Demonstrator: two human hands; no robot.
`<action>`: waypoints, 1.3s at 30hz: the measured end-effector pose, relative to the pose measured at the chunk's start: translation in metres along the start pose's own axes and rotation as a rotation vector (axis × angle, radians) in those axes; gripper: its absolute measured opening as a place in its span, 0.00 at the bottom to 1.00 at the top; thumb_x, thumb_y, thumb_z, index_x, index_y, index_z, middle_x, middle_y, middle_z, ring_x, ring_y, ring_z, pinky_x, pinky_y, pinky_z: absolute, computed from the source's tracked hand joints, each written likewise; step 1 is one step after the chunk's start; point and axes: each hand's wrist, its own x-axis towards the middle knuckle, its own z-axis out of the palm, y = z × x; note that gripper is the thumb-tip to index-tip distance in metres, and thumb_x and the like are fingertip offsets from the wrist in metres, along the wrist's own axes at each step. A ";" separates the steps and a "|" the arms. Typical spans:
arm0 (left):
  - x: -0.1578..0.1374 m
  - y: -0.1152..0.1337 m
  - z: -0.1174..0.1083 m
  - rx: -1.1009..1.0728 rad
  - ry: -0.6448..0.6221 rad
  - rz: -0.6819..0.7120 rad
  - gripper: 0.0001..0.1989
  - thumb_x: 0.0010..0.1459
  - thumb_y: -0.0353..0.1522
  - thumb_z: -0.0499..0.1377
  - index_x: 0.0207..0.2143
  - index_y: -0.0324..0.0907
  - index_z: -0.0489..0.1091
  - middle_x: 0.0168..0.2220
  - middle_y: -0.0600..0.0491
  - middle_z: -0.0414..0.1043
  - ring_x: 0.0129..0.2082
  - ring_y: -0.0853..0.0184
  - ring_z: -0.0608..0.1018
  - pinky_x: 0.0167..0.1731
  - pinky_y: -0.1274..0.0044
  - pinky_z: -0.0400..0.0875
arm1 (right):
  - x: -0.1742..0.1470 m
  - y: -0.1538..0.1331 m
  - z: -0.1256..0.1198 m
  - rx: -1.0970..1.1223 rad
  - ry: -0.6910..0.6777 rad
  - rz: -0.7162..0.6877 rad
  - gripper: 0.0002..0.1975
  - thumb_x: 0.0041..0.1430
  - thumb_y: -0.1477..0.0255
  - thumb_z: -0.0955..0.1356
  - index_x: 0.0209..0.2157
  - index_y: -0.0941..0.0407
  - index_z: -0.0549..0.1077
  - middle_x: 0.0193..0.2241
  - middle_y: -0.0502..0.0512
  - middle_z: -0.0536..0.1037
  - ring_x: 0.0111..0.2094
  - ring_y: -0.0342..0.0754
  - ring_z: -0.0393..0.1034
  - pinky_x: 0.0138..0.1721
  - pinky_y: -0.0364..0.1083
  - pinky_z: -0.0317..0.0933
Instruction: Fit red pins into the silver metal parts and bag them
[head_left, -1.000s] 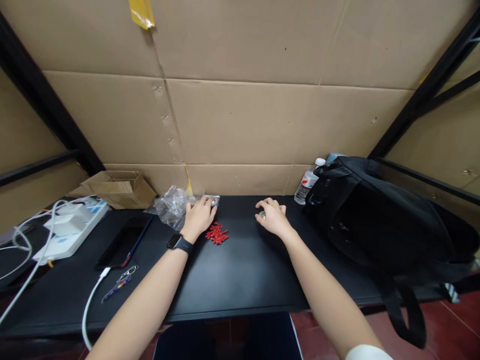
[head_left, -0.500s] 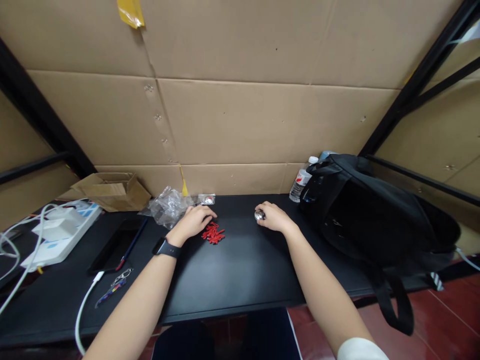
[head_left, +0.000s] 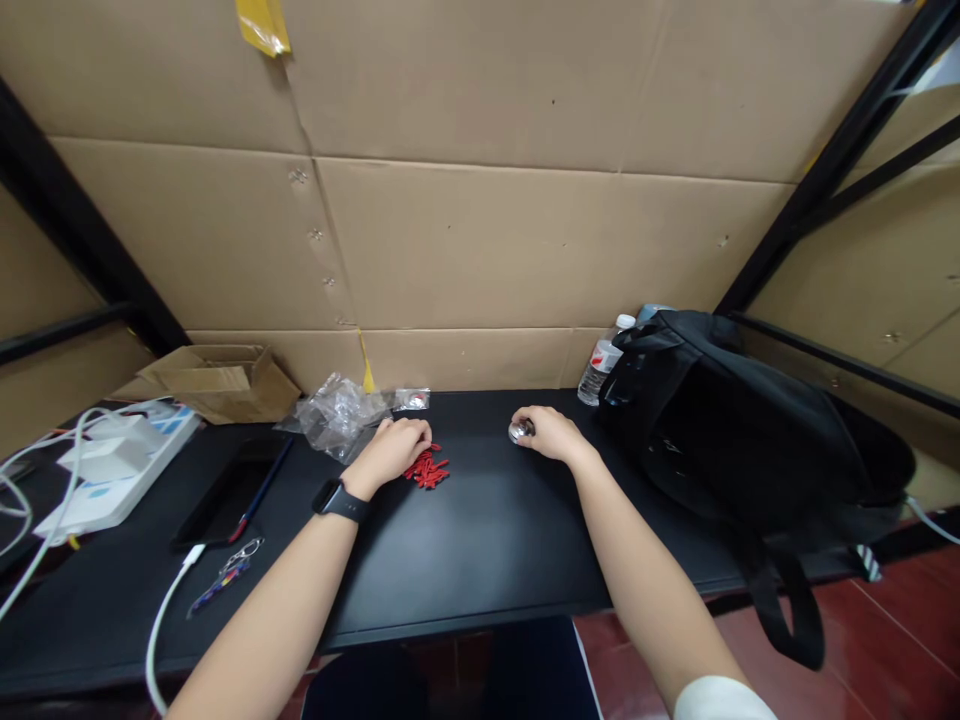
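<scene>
A small pile of short red pieces (head_left: 429,470), like bits of cord, lies on the black tabletop (head_left: 465,560). My left hand (head_left: 394,448), with a dark watch on its wrist, is at the pile's upper left edge. Its fingers are bent together at the red pieces, and whether one is pinched between them is hidden. To the right, my right hand (head_left: 551,433) rests low over the table, with its fingers closed around a small round shiny metal object (head_left: 519,431). The hand covers part of that object.
Beyond my left hand lie a crumpled clear plastic bag (head_left: 337,415) and a small clear packet (head_left: 412,399). Leftward are a brown paper bag (head_left: 247,390), phone (head_left: 225,495), keychain (head_left: 225,580) and power strip (head_left: 112,490). A water bottle (head_left: 598,365) and black backpack (head_left: 750,440) stand right.
My left hand's fingers have drawn together and come down at the edge of the red pile. My right hand has hardly moved and keeps the round metal object.
</scene>
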 end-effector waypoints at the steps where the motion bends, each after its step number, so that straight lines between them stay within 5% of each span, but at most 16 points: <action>1: 0.000 0.003 0.000 -0.025 0.022 -0.012 0.06 0.66 0.32 0.54 0.35 0.47 0.70 0.35 0.55 0.78 0.38 0.62 0.78 0.42 0.72 0.58 | 0.001 0.000 0.000 0.018 0.013 -0.010 0.16 0.51 0.71 0.75 0.43 0.46 0.77 0.43 0.51 0.81 0.44 0.53 0.75 0.37 0.44 0.61; 9: -0.002 0.040 -0.005 -0.179 0.207 -0.091 0.05 0.61 0.35 0.60 0.39 0.48 0.75 0.38 0.56 0.81 0.44 0.60 0.78 0.48 0.68 0.56 | 0.004 -0.025 0.017 0.430 0.110 -0.321 0.22 0.51 0.74 0.75 0.50 0.53 0.76 0.45 0.54 0.80 0.39 0.46 0.74 0.44 0.46 0.66; 21: -0.005 0.061 -0.004 -0.239 0.307 -0.121 0.07 0.68 0.38 0.57 0.39 0.49 0.75 0.44 0.55 0.80 0.48 0.60 0.76 0.45 0.68 0.56 | -0.009 -0.079 0.029 1.062 0.107 -0.303 0.28 0.50 0.69 0.77 0.53 0.49 0.70 0.56 0.60 0.75 0.48 0.51 0.76 0.42 0.48 0.71; 39: -0.006 0.068 0.002 -0.216 0.304 -0.034 0.09 0.73 0.36 0.48 0.42 0.46 0.67 0.42 0.53 0.74 0.44 0.63 0.74 0.43 0.70 0.55 | -0.011 -0.090 0.041 1.229 0.120 -0.290 0.27 0.48 0.67 0.79 0.49 0.50 0.70 0.55 0.59 0.76 0.47 0.53 0.78 0.42 0.49 0.73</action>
